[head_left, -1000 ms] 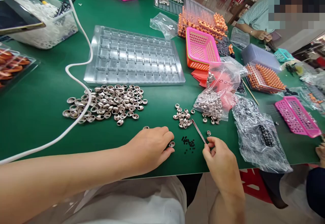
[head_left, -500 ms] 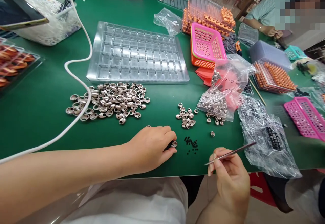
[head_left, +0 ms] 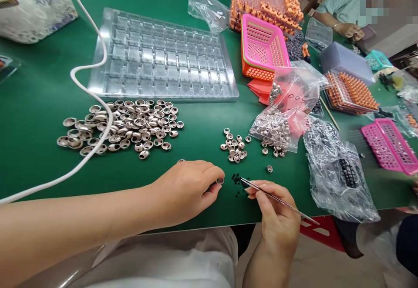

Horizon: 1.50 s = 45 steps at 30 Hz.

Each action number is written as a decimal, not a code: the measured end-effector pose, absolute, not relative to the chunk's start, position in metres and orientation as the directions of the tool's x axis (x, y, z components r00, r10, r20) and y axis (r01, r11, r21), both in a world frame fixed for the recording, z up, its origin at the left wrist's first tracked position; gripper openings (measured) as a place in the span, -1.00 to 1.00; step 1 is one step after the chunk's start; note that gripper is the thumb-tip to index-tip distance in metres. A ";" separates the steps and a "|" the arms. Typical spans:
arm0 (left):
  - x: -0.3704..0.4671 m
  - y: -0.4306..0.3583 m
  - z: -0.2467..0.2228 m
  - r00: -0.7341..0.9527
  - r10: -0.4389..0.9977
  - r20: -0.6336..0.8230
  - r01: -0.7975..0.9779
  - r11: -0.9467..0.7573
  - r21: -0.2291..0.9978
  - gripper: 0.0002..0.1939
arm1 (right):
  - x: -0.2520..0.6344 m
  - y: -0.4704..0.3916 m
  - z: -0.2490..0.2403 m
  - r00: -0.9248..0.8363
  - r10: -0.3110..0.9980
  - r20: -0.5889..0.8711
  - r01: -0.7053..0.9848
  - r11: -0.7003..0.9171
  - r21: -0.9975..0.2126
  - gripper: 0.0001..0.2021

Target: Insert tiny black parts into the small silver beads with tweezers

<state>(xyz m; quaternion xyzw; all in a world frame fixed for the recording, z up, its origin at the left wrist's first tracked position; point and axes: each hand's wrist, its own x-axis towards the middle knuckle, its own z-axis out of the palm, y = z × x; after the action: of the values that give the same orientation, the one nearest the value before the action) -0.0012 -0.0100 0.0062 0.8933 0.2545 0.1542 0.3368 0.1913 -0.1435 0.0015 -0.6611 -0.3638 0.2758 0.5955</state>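
Near the table's front edge, my left hand (head_left: 191, 189) pinches a small silver ring-shaped part (head_left: 220, 181) between thumb and fingertips. My right hand (head_left: 276, 203) is closed on thin metal tweezers (head_left: 281, 201), whose tip touches or hovers over tiny black pieces (head_left: 235, 178) just right of the silver part. Whether the tip grips a piece is too small to tell. Behind my hands lie a small group of silver parts (head_left: 237, 153) and, further left, a large pile of silver cup-like parts (head_left: 140, 120).
A clear compartment tray (head_left: 166, 57) lies behind the large pile, and a white cable (head_left: 86, 88) crosses it. Pink baskets (head_left: 264, 44), plastic bags (head_left: 342, 170) and orange parts (head_left: 357, 91) fill the right side. Another person's hand (head_left: 349, 30) is at the far right.
My right hand has moved left, bringing the tweezers' tip to the black pieces. My left hand has shifted slightly left with the silver part. The view has also shifted a little.
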 end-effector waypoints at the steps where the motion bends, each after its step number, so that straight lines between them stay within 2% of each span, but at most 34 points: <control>1: -0.001 -0.010 0.006 0.822 0.559 0.107 0.349 -0.643 0.681 -0.85 | 0.191 -0.143 0.002 0.583 0.809 0.075 0.157 -0.022 -0.987 -0.94; 5: 0.002 -0.011 0.009 0.832 0.538 0.134 0.326 -0.670 0.667 -0.82 | 0.196 -0.144 0.002 0.603 0.791 0.106 0.180 -0.005 -0.984 -0.94; 10: 0.011 -0.016 0.012 0.879 0.461 0.122 0.300 -0.734 0.609 -0.79 | 0.204 -0.149 0.001 0.732 0.672 0.108 0.243 -0.110 -0.964 -0.89; 14: 0.016 -0.020 0.008 0.889 0.439 0.134 0.276 -0.744 0.608 -0.81 | 0.209 -0.152 -0.002 0.737 0.672 0.081 0.245 -0.154 -0.957 -0.86; 21: 0.013 -0.013 0.001 0.880 0.439 0.182 0.211 -0.704 0.678 -0.84 | 0.209 -0.149 -0.009 0.751 0.650 0.118 0.238 -0.099 -0.966 -0.87; 26: 0.010 -0.010 0.006 0.873 0.421 0.246 0.184 -0.751 0.634 -0.86 | 0.207 -0.146 -0.007 0.760 0.633 0.150 0.227 -0.042 -0.973 -0.90; 33: 0.013 -0.028 0.002 0.951 0.270 0.152 0.142 -0.816 0.561 -0.82 | 0.205 -0.146 -0.004 0.747 0.647 0.152 0.185 0.017 -0.983 -0.94; 39: 0.019 -0.032 -0.001 0.971 0.194 0.137 0.076 -0.802 0.592 -0.83 | 0.204 -0.151 -0.008 0.736 0.661 0.144 0.192 -0.001 -0.981 -0.93; 45: 0.009 -0.023 0.008 0.938 0.301 0.172 0.111 -0.729 0.675 -0.86 | 0.210 -0.153 -0.002 0.698 0.708 0.109 0.270 -0.120 -0.955 -0.95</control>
<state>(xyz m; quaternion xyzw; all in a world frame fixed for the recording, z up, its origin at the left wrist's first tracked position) 0.0089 -0.0233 0.0075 0.9199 0.1121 0.1360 0.3504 0.2099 -0.1530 -0.0022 -0.7233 -0.3383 0.1918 0.5706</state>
